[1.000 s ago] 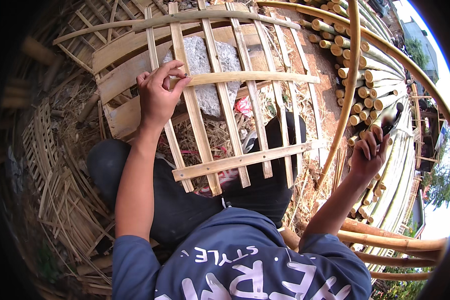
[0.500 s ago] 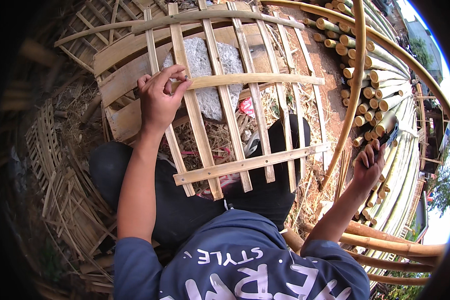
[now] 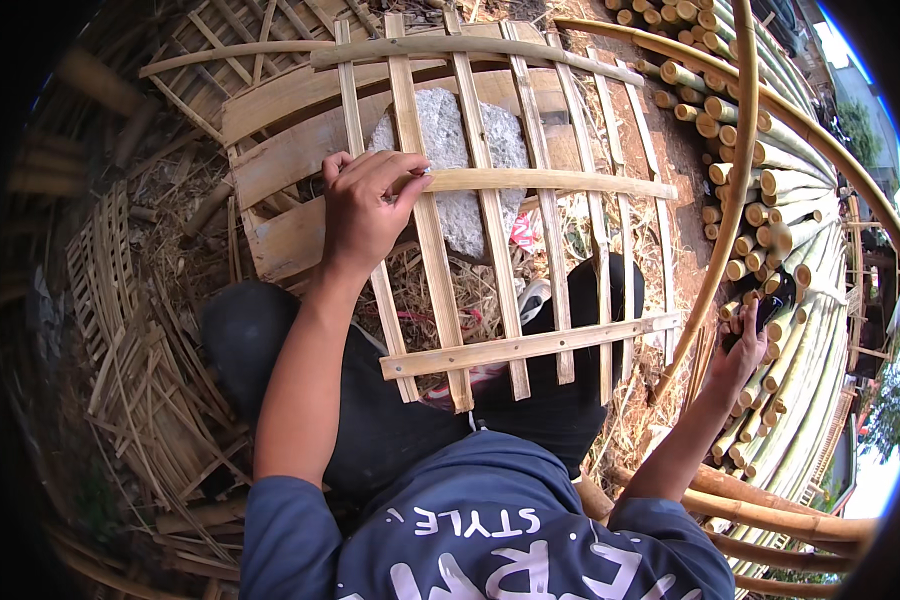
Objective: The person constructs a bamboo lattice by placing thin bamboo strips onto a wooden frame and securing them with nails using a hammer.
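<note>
A bamboo lattice panel [image 3: 535, 347] of several upright slats and three cross strips lies over my lap and a grey stone [image 3: 444, 130]. My left hand [image 3: 375, 205] is closed in a pinch at the left end of the middle strip [image 3: 570, 182], where it crosses a slat. A small nail [image 3: 427, 172] is barely visible at the fingertips. Off to the right, away from the panel, my right hand [image 3: 743, 345] grips a dark tool that looks like a hammer [image 3: 773, 297]. Its head is blurred.
Cut bamboo poles [image 3: 800, 265] are stacked on the right, behind a bent pole [image 3: 735, 200]. Wide bamboo boards [image 3: 280, 175] lie beneath the panel's far left. Split strips and woven lattice [image 3: 120, 270] fill the left side. Straw and shavings cover the ground.
The whole scene has shifted right and slightly down in view. My left fingers now cover more of the nail. The hammer in my right hand has turned and blurred.
</note>
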{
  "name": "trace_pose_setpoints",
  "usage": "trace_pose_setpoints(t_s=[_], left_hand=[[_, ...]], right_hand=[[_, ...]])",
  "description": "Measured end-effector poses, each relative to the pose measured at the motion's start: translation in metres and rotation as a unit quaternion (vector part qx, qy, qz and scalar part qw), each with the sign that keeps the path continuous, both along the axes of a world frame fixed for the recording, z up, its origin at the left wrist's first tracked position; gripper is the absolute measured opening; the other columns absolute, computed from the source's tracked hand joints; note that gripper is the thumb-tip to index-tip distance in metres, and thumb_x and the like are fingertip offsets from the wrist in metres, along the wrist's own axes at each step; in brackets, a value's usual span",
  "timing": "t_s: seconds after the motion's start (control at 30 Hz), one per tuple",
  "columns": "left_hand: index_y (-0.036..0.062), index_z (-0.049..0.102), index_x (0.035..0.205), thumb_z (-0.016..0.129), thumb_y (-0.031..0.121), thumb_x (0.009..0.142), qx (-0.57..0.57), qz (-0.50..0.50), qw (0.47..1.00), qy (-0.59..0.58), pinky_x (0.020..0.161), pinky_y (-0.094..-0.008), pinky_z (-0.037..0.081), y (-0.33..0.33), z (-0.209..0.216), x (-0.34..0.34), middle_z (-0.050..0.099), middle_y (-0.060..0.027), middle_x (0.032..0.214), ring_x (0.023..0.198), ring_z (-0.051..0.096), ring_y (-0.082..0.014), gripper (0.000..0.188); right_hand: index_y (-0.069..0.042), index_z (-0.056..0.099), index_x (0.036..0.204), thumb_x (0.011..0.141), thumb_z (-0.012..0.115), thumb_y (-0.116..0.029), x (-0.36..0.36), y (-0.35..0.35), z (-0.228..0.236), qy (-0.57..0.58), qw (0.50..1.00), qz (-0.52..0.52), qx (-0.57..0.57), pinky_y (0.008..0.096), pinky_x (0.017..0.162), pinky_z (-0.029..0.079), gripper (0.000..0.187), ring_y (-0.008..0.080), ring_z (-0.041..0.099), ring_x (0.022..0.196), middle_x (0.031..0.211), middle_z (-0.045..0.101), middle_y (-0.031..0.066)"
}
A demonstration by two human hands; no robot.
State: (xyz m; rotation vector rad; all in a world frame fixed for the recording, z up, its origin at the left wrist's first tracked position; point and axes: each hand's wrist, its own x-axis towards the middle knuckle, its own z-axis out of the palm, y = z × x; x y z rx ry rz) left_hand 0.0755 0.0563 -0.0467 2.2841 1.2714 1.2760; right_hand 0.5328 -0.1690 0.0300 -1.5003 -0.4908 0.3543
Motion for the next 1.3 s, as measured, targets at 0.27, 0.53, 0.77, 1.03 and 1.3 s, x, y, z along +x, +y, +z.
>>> trace_pose_setpoints(t_s=[0.27, 0.53, 0.77, 1.03, 1.3], left_hand=[[0.0136, 0.07, 0.089, 0.079, 0.017, 0.084, 0.02, -0.016, 0.999, -0.021, 0.08, -0.0325, 0.034, -0.016, 0.013, -0.011, 0.071, 0.0034, 0.083, 0.059, 0.056, -0.013, 0.011], [0.0108, 0.07, 0.085, 0.077, 0.021, 0.084, -0.045, -0.01, 0.998, -0.05, 0.08, -0.0356, 0.037, -0.036, 0.019, -0.028, 0.07, 0.0009, 0.083, 0.069, 0.062, -0.0186, 0.013], [0.0086, 0.07, 0.084, 0.078, 0.017, 0.084, -0.002, -0.016, 0.997, -0.076, 0.076, -0.0325, 0.041, -0.072, 0.037, -0.061, 0.067, -0.0006, 0.076, 0.058, 0.055, -0.0159, 0.011], [0.0026, 0.07, 0.082, 0.077, 0.014, 0.083, 0.02, -0.045, 0.995, -0.088, 0.064, -0.0367, 0.046, -0.111, 0.055, -0.108, 0.067, -0.008, 0.072, 0.059, 0.059, -0.0223, 0.014], [0.0016, 0.07, 0.083, 0.078, 0.015, 0.083, 0.014, -0.053, 0.994, -0.097, 0.063, -0.0364, 0.046, -0.097, 0.055, -0.091, 0.067, -0.0097, 0.071, 0.058, 0.059, -0.0224, 0.015]], right_hand=[[0.009, 0.019, 0.152, 0.099, 0.068, -0.029, 0.04, -0.032, -0.062, -0.132, 0.971, 0.06, -0.192, 0.0292, 0.083, 0.051, 0.082, 0.0201, 0.066, 0.113, 0.118, 0.07, 0.0128], [0.0, 0.049, 0.129, 0.101, 0.064, -0.026, -0.04, -0.031, -0.028, -0.043, 0.961, 0.078, -0.263, 0.0286, 0.072, 0.051, 0.042, 0.0179, 0.07, 0.101, 0.115, 0.071, 0.0125], [-0.001, 0.057, 0.113, 0.101, 0.063, -0.017, -0.085, -0.076, -0.012, -0.119, 0.952, 0.081, -0.27, 0.0275, 0.065, 0.051, 0.021, 0.0119, 0.063, 0.075, 0.087, 0.065, 0.004], [0.001, 0.057, 0.119, 0.098, 0.068, -0.018, -0.146, -0.144, 0.006, -0.173, 0.951, 0.068, -0.247, 0.0261, 0.059, 0.05, 0.03, 0.0104, 0.061, 0.071, 0.087, 0.067, 0.0055], [0.005, 0.06, 0.112, 0.096, 0.07, -0.017, -0.151, -0.146, 0.013, -0.237, 0.946, 0.044, -0.216, 0.0286, 0.064, 0.051, 0.029, 0.0131, 0.064, 0.074, 0.086, 0.068, 0.0076]])
